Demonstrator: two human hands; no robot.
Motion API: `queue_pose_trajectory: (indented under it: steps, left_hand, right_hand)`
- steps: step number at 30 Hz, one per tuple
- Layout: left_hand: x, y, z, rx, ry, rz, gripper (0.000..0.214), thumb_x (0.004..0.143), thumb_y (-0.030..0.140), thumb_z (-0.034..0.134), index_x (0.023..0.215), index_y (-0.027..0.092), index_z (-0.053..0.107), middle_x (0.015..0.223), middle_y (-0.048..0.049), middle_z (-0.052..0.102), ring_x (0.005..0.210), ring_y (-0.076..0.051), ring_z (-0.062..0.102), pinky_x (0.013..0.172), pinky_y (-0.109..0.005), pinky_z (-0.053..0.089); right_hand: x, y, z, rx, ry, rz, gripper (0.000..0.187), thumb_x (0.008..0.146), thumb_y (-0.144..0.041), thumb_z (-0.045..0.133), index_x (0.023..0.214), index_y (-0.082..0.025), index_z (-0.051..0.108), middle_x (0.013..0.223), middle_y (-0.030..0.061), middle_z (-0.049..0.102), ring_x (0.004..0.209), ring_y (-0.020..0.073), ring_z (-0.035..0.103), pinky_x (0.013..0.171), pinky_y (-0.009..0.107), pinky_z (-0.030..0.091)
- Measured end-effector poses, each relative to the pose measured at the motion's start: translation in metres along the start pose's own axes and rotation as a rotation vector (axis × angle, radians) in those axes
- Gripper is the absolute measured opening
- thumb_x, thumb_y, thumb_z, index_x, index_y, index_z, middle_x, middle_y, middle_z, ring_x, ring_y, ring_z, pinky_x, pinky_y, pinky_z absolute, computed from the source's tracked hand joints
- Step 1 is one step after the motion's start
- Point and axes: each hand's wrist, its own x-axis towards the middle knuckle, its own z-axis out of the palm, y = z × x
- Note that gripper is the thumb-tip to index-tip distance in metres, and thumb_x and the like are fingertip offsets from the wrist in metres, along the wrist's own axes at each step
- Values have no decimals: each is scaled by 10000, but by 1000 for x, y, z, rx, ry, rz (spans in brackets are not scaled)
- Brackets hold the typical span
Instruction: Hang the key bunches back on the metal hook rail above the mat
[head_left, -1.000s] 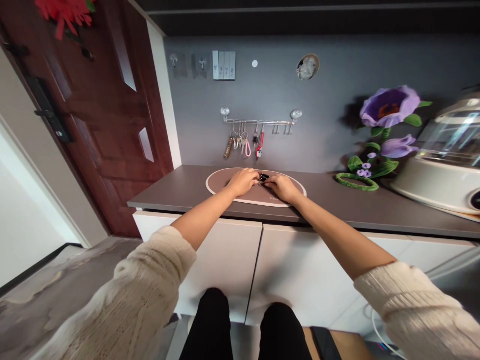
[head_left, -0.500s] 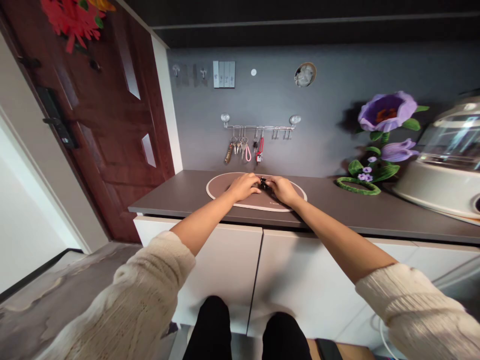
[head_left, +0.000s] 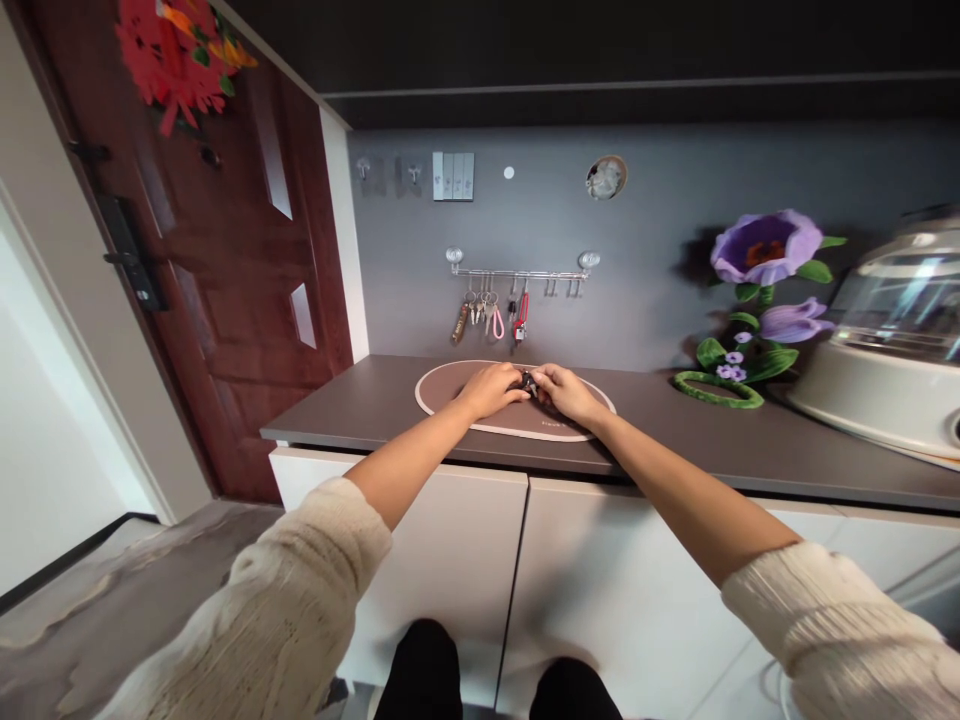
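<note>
Over a brown oval mat (head_left: 450,385) with a pale rim, my two hands meet at a small black object with a silvery part (head_left: 529,383). It looks like a key, but the fingers cover most of it. My left hand (head_left: 491,390) is closed on its left side, palm down. From the right, my right hand (head_left: 564,392) pinches it between thumb and fingers.
Behind the mat, several keys (head_left: 480,315) and a red key strap (head_left: 522,315) hang from a hooked rail (head_left: 517,273). A purple flower ornament (head_left: 765,250) and a domed appliance (head_left: 892,370) stand right. A dark shelf (head_left: 600,60) overhangs the counter (head_left: 675,430).
The view has tilted up a little, so everything sits lower in the picture. Both hands stay together over the mat, and a silvery part of the small object now shows between them.
</note>
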Motion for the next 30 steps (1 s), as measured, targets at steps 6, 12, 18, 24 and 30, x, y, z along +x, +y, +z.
queue_pose_trajectory:
  steps: [6, 12, 18, 24, 30]
  left_hand:
    - [2, -1, 2, 36, 24, -18, 258, 850, 368, 409, 867, 185, 590, 901, -49, 580, 852, -172, 547, 743, -279, 417]
    - [2, -2, 4, 39, 58, -27, 235, 876, 267, 351, 867, 186, 572, 899, -45, 553, 864, -155, 523, 757, -267, 405]
    - [2, -2, 4, 46, 100, -58, 237, 883, 216, 304, 899, 178, 538, 913, -51, 540, 851, -160, 508, 743, -278, 396]
    - [3, -1, 5, 45, 93, -89, 245, 895, 245, 275, 898, 181, 512, 915, -47, 538, 832, -162, 510, 716, -280, 392]
    - [2, -1, 7, 61, 81, -101, 254, 901, 265, 261, 921, 180, 500, 941, -52, 540, 833, -165, 519, 707, -284, 397]
  right_hand:
    - [0, -1, 1, 172, -35, 22, 321, 801, -470, 422, 800, -156, 492, 539, -42, 480, 467, 77, 431, 475, 192, 350]
    - [-1, -2, 1, 196, -32, 38, 339, 780, -491, 444, 756, -158, 504, 504, -45, 459, 440, 69, 398, 455, 197, 316]
    - [-2, -7, 3, 282, -56, 17, 332, 752, -463, 486, 908, -172, 519, 590, -32, 539, 440, 65, 395, 463, 205, 324]
    - [-7, -16, 1, 190, -8, 29, 298, 751, -450, 500, 854, -175, 547, 551, -47, 503, 468, 77, 424, 511, 217, 347]
    - [-10, -22, 0, 112, 52, -40, 322, 761, -464, 491, 815, -160, 583, 553, -38, 491, 502, 84, 419, 553, 227, 359]
